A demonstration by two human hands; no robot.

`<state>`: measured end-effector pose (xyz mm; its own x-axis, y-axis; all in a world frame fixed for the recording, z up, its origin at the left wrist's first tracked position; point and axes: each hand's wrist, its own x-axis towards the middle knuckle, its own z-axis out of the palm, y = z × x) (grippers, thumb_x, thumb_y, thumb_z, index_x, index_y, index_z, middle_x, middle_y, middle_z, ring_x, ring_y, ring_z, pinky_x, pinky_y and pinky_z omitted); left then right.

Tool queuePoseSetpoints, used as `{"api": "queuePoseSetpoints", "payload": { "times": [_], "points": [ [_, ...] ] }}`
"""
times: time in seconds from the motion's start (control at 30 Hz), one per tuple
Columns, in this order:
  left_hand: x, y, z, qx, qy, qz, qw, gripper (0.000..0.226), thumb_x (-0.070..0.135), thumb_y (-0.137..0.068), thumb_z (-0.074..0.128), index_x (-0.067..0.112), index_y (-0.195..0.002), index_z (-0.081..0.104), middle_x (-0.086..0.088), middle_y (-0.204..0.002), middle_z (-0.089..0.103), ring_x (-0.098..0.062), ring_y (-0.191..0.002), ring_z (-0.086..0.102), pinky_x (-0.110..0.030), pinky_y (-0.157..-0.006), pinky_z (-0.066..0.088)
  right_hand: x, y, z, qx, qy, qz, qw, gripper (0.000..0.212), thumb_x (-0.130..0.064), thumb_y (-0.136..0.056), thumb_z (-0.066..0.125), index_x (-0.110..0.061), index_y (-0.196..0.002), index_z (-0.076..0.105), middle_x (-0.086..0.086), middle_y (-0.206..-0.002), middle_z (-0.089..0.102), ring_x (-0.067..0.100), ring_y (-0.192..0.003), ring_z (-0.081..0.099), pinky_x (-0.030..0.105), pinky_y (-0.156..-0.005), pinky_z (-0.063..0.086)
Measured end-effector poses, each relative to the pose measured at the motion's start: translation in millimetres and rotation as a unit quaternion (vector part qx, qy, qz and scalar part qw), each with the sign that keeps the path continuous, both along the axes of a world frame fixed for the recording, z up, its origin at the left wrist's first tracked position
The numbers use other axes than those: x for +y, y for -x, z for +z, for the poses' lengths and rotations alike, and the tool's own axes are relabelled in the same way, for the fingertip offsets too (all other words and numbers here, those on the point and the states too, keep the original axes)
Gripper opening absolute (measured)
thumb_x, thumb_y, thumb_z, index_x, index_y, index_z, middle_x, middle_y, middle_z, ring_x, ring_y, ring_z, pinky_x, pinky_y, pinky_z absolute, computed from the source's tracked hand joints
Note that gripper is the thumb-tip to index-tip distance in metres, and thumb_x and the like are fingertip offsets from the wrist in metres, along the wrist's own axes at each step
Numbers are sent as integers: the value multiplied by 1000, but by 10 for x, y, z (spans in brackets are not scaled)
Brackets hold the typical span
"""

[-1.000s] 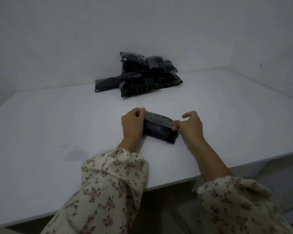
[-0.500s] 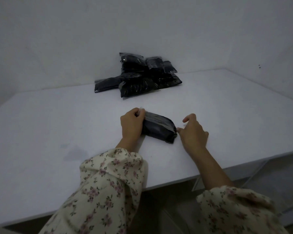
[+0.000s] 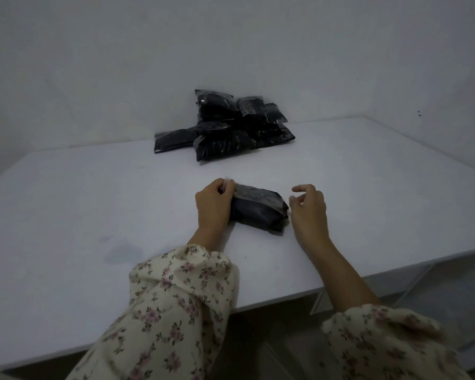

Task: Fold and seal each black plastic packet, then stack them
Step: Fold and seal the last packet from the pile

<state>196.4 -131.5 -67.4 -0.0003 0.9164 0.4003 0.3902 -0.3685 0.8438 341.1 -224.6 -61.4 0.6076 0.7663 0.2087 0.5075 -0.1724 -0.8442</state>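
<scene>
- The left grip (image 3: pixel 214 204) is curled round the left end of a black plastic packet (image 3: pixel 258 211). Its fingertips pinch the shiny folded flap along the packet's far edge.
- The right grip (image 3: pixel 309 208) is loosely spread, with the fingers half curled and the index finger lifted away from the thumb. It sits just beside the packet's right end, and blur hides whether the thumb touches the plastic.
- The packet lies flat on the white counter (image 3: pixel 80 209) between the two grips, near the front edge, with its long side running left to right and slightly skewed.
- Both forearms reach in from the near edge in cream floral sleeves (image 3: pixel 181 303).
- A faint dark smudge (image 3: pixel 124 252) marks the counter left of the left sleeve.
- A loose pile of black packets (image 3: pixel 225 133) rests well apart at the back of the counter against the pale wall (image 3: pixel 231 37). Some lie flat and some lean upright.
</scene>
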Motion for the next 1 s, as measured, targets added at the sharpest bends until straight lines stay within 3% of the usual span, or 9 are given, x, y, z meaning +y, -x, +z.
{"api": "queuePoseSetpoints", "payload": {
  "times": [0.1, 0.2, 0.3, 0.37, 0.47, 0.53, 0.63, 0.83, 1.0],
  "points": [
    [-5, 7, -3, -1, -1, -3, 1000, 40, 24, -94, 53, -6, -68, 52, -18, -60, 50, -13, -57, 39, -20, -55, 31, -26, 72, -44, -105, 60, 25, 992, 45, -39, -89, 60, -23, -128, 46, 5, -122, 47, 24, -115, 43, 41, -95, 39],
    [-4, 7, -6, 1, -4, -5, 1000, 40, 24, -95, 53, -5, -66, 51, -19, -60, 48, -13, -58, 38, -20, -56, 31, -6, 114, 49, -114, 67, 10, 991, 42, -19, -87, 62, -20, -126, 46, 7, -127, 45, 26, -119, 37, 32, -92, 30],
    [-14, 2, 16, -3, -10, -6, 1000, 43, 22, -95, 53, 8, -57, 38, -2, -52, 36, -10, -52, 30, -18, -53, 30, 119, 260, 289, -133, -29, 6, 991, 35, -1, -86, 52, -14, -118, 50, 6, -126, 47, 23, -117, 39, 26, -88, 27],
    [-28, 5, 28, -4, -11, -5, 1000, 46, 21, -96, 53, 16, -54, 34, 4, -50, 35, -8, -49, 30, -18, -52, 30, 237, 367, 357, -187, -47, 61, 979, 32, -10, -93, 48, -13, -125, 49, 6, -133, 46, 22, -122, 39, 29, -96, 30],
    [5, 74, 67, 11, 13, -24, 1000, 42, 28, -96, 53, 18, -55, 49, 4, -53, 51, -8, -53, 44, -21, -56, 34, 379, 462, 159, -255, 67, 146, 954, 50, -37, -102, 34, -14, -146, 29, 8, -151, 31, 24, -137, 28, 37, -109, 25],
    [56, 132, 141, 35, 49, -53, 997, 36, 34, -95, 53, 15, -67, 67, 2, -65, 65, -11, -66, 57, -25, -69, 43, 384, 466, 7, -284, 123, 129, 942, 59, -47, -101, 25, -14, -150, 19, 8, -153, 28, 24, -139, 27, 37, -110, 23],
    [162, 196, 282, 85, 96, -77, 989, 42, 39, -95, 51, 9, -77, 74, -3, -80, 71, -13, -80, 61, -24, -79, 43, 362, 465, -71, -331, 117, 101, 931, 63, -50, -100, 25, -11, -150, 18, 7, -148, 36, 24, -132, 35, 34, -104, 27],
    [326, 452, 395, 23, 205, -195, 959, 22, 30, -95, 55, 12, -82, 55, -3, -77, 74, -9, -72, 63, -20, -70, 51, 387, 418, 5, -281, 96, 122, 947, 61, -49, -97, 40, -13, -144, 30, 5, -142, 43, 23, -127, 38, 33, -101, 29],
    [345, 544, 349, -6, 253, -220, 942, 34, 36, -101, 41, 10, -106, 62, -5, -90, 74, -17, -97, 65, -27, -90, 50, 499, 359, 245, -137, 117, 197, 964, 68, -53, -83, 63, -18, -137, 43, 5, -136, 48, 24, -127, 39, 38, -105, 33]
  ]
}}
